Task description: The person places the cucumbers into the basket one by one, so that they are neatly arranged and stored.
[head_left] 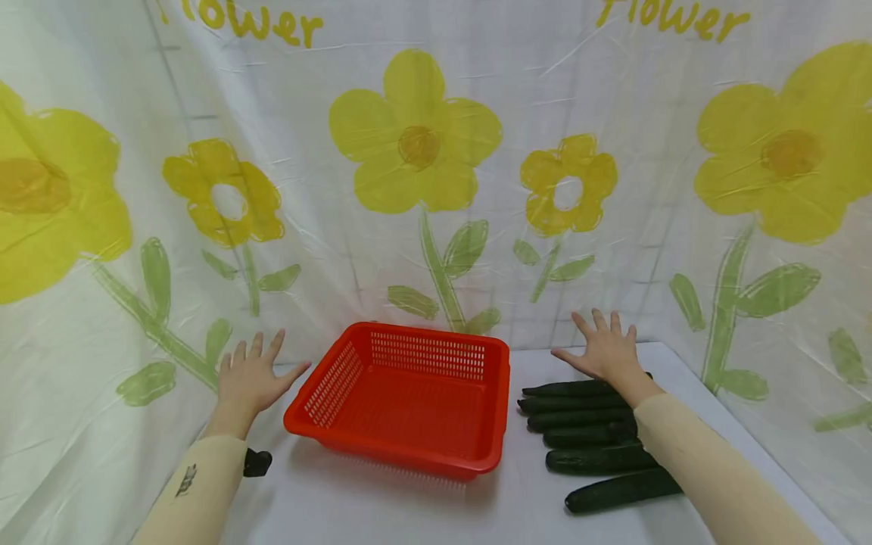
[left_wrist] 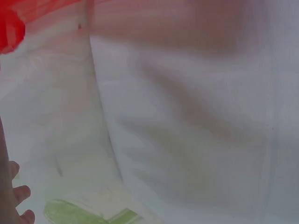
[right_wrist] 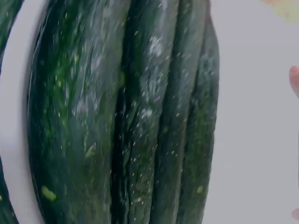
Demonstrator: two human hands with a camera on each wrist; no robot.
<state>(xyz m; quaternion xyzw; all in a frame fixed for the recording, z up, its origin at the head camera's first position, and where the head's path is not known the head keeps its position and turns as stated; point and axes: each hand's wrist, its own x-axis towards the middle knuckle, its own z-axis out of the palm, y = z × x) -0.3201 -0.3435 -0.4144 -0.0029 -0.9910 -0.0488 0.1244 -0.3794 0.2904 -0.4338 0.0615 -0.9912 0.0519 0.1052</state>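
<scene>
Both hands hover with fingers spread, holding nothing. The left hand [head_left: 249, 381] is just left of a red plastic basket [head_left: 500, 409], apart from its rim; in the left wrist view only some fingertips [left_wrist: 22, 193] show at the left edge. Over the far ends of several dark green cucumbers [head_left: 599, 459] is the right hand [head_left: 608, 350]. The cucumbers lie side by side on the table, right of the basket, partly hidden under the right forearm. Close up in the right wrist view, the cucumbers [right_wrist: 79, 112] show bumpy, glossy skin. Nothing lies inside the basket.
A white-covered table [head_left: 531, 499] carries the basket and cucumbers. Behind and at both sides hangs a white curtain [head_left: 306, 250] printed with yellow flowers, close to the table's back edge. A black wrist device [head_left: 256, 462] sits by the left sleeve.
</scene>
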